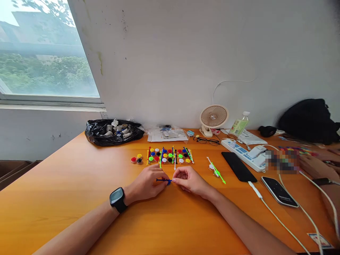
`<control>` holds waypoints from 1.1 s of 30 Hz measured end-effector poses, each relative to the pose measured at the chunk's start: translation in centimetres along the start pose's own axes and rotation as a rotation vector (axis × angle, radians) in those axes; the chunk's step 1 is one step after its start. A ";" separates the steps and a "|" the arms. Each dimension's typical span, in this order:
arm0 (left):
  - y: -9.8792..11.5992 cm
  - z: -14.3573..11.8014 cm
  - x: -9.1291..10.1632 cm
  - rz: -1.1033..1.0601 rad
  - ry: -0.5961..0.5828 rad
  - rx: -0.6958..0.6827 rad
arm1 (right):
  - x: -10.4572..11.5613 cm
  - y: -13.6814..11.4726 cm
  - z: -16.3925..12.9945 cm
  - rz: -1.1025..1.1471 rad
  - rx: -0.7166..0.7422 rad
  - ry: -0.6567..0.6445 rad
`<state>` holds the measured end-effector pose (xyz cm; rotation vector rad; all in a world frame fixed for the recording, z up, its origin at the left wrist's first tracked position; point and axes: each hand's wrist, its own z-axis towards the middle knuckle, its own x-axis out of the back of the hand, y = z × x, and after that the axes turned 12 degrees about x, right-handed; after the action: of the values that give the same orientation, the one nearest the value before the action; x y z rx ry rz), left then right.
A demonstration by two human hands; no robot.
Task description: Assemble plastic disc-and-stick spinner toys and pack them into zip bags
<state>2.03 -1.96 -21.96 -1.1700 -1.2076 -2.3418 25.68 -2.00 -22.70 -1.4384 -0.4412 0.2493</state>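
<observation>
A blue plastic arrow spinner (160, 180) is held level just above the table, between the fingertips of both hands. My left hand (148, 181), with a black watch on the wrist, pinches it near its round middle, which the fingers partly cover. Thumb and forefinger of my right hand (190, 181) close on its right end. Beyond my hands lie rows of round coloured pieces (170, 160) with arrow spinners among them, one of them white (175, 161). Several more round pieces (134, 160) sit to their left. A green arrow spinner (219, 173) and a white one lie to the right.
At the back stand a black plastic bag (92, 132) of small rolls, a clear bag (175, 134), a fan (214, 116), glasses (207, 141) and a bottle (239, 125). A power strip (239, 152), phone (237, 166), white-edged device (280, 191) and cables occupy the right. Another person's arm shows at far right.
</observation>
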 end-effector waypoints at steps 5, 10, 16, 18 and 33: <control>-0.1 0.1 -0.1 0.013 0.004 0.001 | -0.1 0.2 0.0 -0.007 0.034 0.014; -0.2 0.2 -0.4 0.034 0.004 0.013 | 0.1 0.7 0.3 -0.028 0.035 0.024; 0.3 0.6 -0.5 0.079 0.015 -0.032 | 0.5 0.8 0.6 -0.125 0.104 0.098; 0.4 0.6 -0.6 0.072 0.005 -0.011 | 0.5 0.9 0.8 -0.138 0.102 0.100; 0.7 0.3 0.1 -0.300 0.017 0.162 | 0.8 0.5 0.2 -0.271 0.201 -0.053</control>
<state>2.49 -2.09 -21.37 -0.9713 -1.6312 -2.3950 26.29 -1.42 -23.03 -1.1634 -0.6304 0.1102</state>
